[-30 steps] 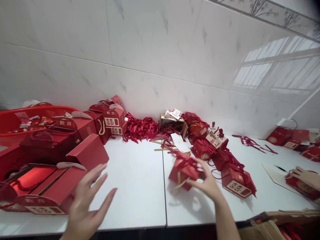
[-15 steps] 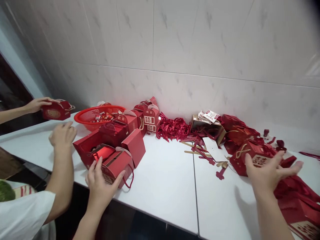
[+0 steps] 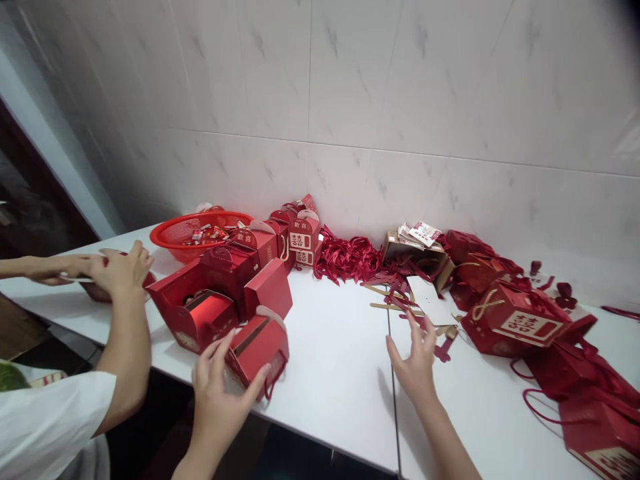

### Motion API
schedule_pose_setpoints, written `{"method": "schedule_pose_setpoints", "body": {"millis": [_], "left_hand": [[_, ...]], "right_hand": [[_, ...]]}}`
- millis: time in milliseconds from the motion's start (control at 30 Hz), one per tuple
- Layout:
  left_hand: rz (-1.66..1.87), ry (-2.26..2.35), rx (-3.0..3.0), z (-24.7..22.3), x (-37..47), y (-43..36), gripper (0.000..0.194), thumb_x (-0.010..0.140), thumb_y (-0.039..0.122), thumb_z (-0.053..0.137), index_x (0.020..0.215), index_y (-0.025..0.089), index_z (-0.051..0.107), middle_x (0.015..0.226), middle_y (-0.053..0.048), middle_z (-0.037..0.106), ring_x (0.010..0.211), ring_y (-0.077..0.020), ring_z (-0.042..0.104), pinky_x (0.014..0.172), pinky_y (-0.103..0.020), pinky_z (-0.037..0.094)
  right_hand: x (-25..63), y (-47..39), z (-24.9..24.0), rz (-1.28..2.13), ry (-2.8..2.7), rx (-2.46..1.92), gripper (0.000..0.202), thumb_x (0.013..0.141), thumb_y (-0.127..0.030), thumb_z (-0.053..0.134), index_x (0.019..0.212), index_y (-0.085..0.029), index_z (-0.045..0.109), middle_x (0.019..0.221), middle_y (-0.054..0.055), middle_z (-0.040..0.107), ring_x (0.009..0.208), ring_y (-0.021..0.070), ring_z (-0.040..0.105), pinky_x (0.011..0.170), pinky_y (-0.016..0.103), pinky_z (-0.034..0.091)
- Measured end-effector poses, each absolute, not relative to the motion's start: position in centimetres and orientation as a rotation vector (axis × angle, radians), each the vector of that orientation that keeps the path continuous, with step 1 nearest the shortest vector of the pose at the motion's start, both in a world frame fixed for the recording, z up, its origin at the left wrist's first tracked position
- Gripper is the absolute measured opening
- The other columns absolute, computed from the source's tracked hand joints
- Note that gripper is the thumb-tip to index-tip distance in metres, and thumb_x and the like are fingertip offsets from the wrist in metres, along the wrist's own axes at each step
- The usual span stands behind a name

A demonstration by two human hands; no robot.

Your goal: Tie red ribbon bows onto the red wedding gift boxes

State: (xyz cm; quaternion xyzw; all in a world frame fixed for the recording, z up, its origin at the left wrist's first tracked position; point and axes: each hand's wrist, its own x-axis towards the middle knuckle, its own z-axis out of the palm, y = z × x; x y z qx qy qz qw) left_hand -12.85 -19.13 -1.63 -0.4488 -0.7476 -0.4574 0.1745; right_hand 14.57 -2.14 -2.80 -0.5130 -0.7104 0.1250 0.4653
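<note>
My left hand (image 3: 223,390) grips a red gift box (image 3: 260,350) near the table's front edge, with its thumb and fingers on either side. This box has a dark red cord handle, and a dark slot runs along its top. My right hand (image 3: 417,357) hovers over the table with its fingers spread and nothing in them. Nearest to that hand lie dark red flower-ended strips (image 3: 443,347) and a white card (image 3: 433,300). Behind my left hand stand more red gift boxes (image 3: 175,303), grouped closely together.
A red plastic basket (image 3: 165,233) holds small wrapped pieces. Red ribbons (image 3: 347,259) are heaped against the wall. At right are finished-looking red boxes (image 3: 525,317) and a cardboard box (image 3: 445,270) topped with cards. A co-worker's hands (image 3: 120,270) are at a red box on the left.
My left hand has drawn the gift box rightward, away from the group. My right hand has moved left from the boxes at right. The co-worker's box has come down to the table.
</note>
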Motion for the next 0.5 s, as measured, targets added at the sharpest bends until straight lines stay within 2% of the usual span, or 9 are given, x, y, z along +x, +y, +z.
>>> {"method": "schedule_pose_setpoints", "body": {"millis": [33, 100, 167, 233, 300, 367, 500], "left_hand": [[-1.366, -2.137, -1.38, -2.0, -11.6, -19.2, 0.075, 0.074, 0.041, 0.065, 0.14, 0.025, 0.034, 0.13, -0.013, 0.043, 0.123, -0.0344, 0.042, 0.104, -0.054, 0.034], [-1.576, -2.187, -1.634, -2.7, -9.0, -19.0, 0.083, 0.079, 0.036, 0.061, 0.146, 0.029, 0.014, 0.144, -0.013, 0.033, 0.13, -0.0323, 0.037, 0.105, -0.052, 0.036], [-1.805, -2.172, -1.931, -3.2, -6.6, -18.5, 0.087, 0.086, 0.033, 0.052, 0.147, 0.031, -0.01, 0.153, -0.012, 0.018, 0.137, -0.0295, 0.029, 0.106, -0.051, 0.036], [-1.998, -2.088, -2.151, -3.5, -4.9, -17.5, 0.083, 0.091, 0.032, 0.043, 0.143, 0.034, -0.021, 0.156, -0.01, 0.008, 0.141, -0.0268, 0.019, 0.107, -0.052, 0.033], [-2.151, -1.996, -2.245, -3.6, -3.9, -16.4, 0.076, 0.093, 0.032, 0.036, 0.143, 0.036, -0.021, 0.157, -0.008, 0.007, 0.142, -0.0251, 0.016, 0.109, -0.052, 0.03], [-2.248, -1.928, -2.279, -3.6, -3.5, -15.4, 0.072, 0.094, 0.031, 0.034, 0.144, 0.036, -0.017, 0.156, -0.007, 0.011, 0.141, -0.0246, 0.018, 0.109, -0.052, 0.03], [-2.204, -1.841, -2.208, -3.6, -3.6, -14.5, 0.061, 0.093, 0.025, 0.037, 0.145, 0.036, 0.007, 0.154, -0.006, 0.022, 0.139, -0.0257, 0.024, 0.11, -0.051, 0.031]], "right_hand": [[14.3, -2.6, -2.8, 0.394, -1.753, -1.228, 0.049, 0.086, -0.04, 0.047, 0.131, -0.02, 0.043, 0.141, 0.018, 0.027, 0.129, 0.0352, 0.032, 0.099, 0.057, 0.032], [13.9, -3.4, -2.9, 0.556, -1.808, -1.168, 0.034, 0.091, -0.038, 0.039, 0.118, -0.023, 0.053, 0.134, 0.015, 0.04, 0.128, 0.0302, 0.035, 0.101, 0.053, 0.033], [13.7, -3.9, -3.1, 0.636, -1.883, -1.176, 0.032, 0.094, -0.036, 0.032, 0.103, -0.025, 0.061, 0.129, 0.012, 0.047, 0.127, 0.028, 0.037, 0.101, 0.052, 0.033], [13.9, -4.2, -3.4, 0.646, -1.969, -1.257, 0.033, 0.094, -0.033, 0.031, 0.097, -0.025, 0.063, 0.127, 0.011, 0.05, 0.125, 0.0281, 0.039, 0.099, 0.054, 0.033], [14.4, -4.0, -3.8, 0.663, -2.088, -1.328, 0.029, 0.092, -0.03, 0.035, 0.102, -0.025, 0.062, 0.126, 0.011, 0.052, 0.123, 0.0283, 0.043, 0.098, 0.053, 0.034], [15.0, -3.6, -4.1, 0.687, -2.214, -1.331, 0.027, 0.09, -0.027, 0.039, 0.107, -0.026, 0.06, 0.125, 0.01, 0.054, 0.12, 0.027, 0.046, 0.096, 0.05, 0.038], [15.4, -1.8, -4.5, 0.6, -2.325, -1.292, 0.026, 0.088, -0.02, 0.041, 0.106, -0.025, 0.059, 0.115, 0.008, 0.059, 0.109, 0.0234, 0.054, 0.088, 0.04, 0.044]]}}
